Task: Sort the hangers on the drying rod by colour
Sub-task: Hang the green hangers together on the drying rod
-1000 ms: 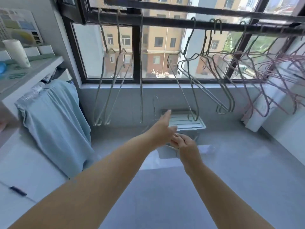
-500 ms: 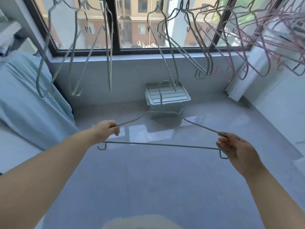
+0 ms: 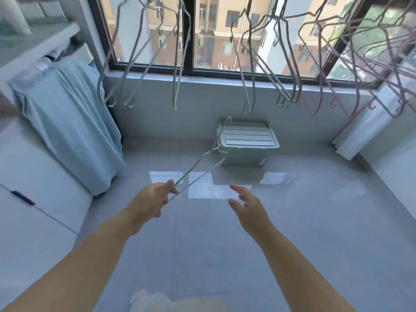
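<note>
A: What changed in the last half second?

B: The right hand (image 3: 246, 204) has let go and now hangs open, fingers spread, holding nothing. The left hand (image 3: 150, 204) alone pinches the near corner of the grey hanger (image 3: 198, 166), which has swung round.

A: How does it lie now?

B: Its long axis runs from the left hand away and rightward, hook far, over the storage box (image 3: 247, 140). Grey hangers (image 3: 177, 64) hang far left, pink hangers (image 3: 371, 64) far right; the left hand looks nearer its group.

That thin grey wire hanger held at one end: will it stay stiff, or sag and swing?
The thin grey wire hanger looks light: the left hand alone holds it out straight. Gripped at one corner, it will probably swing or twist.
</note>
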The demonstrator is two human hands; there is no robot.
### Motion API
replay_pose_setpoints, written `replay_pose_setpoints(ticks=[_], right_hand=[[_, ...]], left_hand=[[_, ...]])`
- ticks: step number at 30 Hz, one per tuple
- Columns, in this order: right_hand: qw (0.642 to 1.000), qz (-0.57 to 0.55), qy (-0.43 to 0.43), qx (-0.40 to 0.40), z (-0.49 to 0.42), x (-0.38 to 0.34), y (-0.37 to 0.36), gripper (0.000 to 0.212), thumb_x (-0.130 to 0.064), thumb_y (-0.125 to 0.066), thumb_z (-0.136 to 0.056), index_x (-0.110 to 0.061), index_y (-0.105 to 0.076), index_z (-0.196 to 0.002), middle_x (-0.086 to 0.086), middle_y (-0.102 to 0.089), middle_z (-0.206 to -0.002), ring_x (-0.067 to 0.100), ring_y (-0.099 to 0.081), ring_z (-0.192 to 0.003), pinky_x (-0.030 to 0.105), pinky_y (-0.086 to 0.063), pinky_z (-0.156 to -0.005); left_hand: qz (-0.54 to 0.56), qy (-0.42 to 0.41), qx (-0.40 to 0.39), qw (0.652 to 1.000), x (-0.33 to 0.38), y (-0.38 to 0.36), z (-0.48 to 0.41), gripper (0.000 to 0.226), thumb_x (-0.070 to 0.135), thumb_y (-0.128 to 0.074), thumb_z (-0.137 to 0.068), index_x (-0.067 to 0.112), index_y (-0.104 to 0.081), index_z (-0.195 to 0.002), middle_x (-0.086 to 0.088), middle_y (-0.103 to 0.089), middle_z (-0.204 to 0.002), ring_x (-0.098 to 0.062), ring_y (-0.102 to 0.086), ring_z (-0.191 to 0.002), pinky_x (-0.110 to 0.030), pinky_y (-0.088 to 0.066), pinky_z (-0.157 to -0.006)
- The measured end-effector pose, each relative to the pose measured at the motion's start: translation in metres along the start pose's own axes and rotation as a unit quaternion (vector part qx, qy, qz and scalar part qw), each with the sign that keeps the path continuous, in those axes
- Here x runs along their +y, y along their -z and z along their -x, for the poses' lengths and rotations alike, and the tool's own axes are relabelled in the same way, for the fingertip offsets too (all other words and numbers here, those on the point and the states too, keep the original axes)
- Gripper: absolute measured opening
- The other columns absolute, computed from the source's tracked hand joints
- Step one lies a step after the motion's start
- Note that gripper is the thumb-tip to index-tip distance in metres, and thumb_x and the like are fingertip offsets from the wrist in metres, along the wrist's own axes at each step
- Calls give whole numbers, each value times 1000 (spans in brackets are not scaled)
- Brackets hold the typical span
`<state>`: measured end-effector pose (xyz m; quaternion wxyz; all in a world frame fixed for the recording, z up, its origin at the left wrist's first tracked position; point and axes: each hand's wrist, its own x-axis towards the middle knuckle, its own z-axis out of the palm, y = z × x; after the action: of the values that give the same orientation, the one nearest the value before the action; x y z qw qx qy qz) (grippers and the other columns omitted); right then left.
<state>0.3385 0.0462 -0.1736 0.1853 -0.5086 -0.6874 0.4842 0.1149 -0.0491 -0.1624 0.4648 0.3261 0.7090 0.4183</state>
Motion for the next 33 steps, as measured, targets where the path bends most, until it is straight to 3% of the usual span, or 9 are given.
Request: replay_pose_setpoints(ticks=[3,5,10,14,17,21,25,29,33], right_hand=[[992,-78,22,-99,6,-43,-22,35,-20,-53,-90,-30,-51,-123,-9,-52,-129,6,-49,-115,22,-36,-92],[981,-134,23,-139,10,-68,-30,34,-21,-53,-91,-25,-49,-125,-9,-56,-123,6,-51,-112,23,-37,-95],[968,-189,53,-158,15,-108,-36,33,-23,-54,-90,-18,-51,-123,-7,-62,-108,10,-58,-106,32,-42,-99],[967,-216,69,-116,21,-118,-33,41,-15,-56,-88,-20,-44,-127,-7,-61,-104,4,-63,-69,23,-48,-50],[978,-156,101,-94,20,-124,-25,55,-8,-54,-88,-23,-34,-137,-8,-57,-102,7,-63,-69,23,-43,-36],[982,-114,136,-70,7,-146,-12,50,0,-45,-91,-21,-35,-135,-13,-56,-92,1,-64,-67,19,-49,-44],[980,-80,181,-30,-12,-177,6,48,-2,-42,-93,-20,-34,-137,-7,-53,-106,-2,-64,-76,21,-50,-49],[974,-64,217,6,-27,-207,22,47,-3,-43,-93,-18,-34,-137,-16,-49,-93,8,-67,-83,36,-56,-65],[971,-55,231,15,-45,-235,35,45,-3,-44,-93,-14,-35,-135,-8,-47,-95,0,-64,-67,22,-55,-61]], left_hand=[[70,-23,-7,997,14,-11,13,20,26,-47,-92,14,-61,-101,5,-35,-60,-4,-32,-41,-12,-30,-39],[169,-35,-67,983,22,-12,25,26,4,-41,-92,8,-54,-114,4,-43,-65,-3,-41,-48,-12,-37,-44],[266,-125,-148,944,41,-8,56,34,0,-43,-91,8,-51,-123,7,-57,-80,-6,-52,-69,-15,-45,-64],[185,-164,-110,963,48,-26,71,30,13,-54,-84,11,-57,-113,1,-57,-81,-12,-51,-68,-28,-38,-65],[175,-199,-83,961,55,-39,72,24,12,-55,-82,15,-61,-105,-2,-61,-80,-12,-55,-66,-22,-42,-63],[174,-234,-52,955,73,-40,63,30,5,-62,-78,17,-65,-105,-8,-71,-92,-19,-65,-86,-23,-51,-76],[157,-269,-17,950,92,-43,56,43,-10,-57,-78,22,-66,-106,0,-73,-97,-11,-66,-97,-17,-49,-83],[121,-314,39,941,121,-38,43,38,-8,-57,-79,18,-65,-105,3,-73,-89,-8,-66,-89,-18,-49,-84],[120,-337,60,932,150,-31,28,41,-15,-56,-76,16,-65,-102,7,-70,-77,-4,-62,-78,-21,-54,-77]])
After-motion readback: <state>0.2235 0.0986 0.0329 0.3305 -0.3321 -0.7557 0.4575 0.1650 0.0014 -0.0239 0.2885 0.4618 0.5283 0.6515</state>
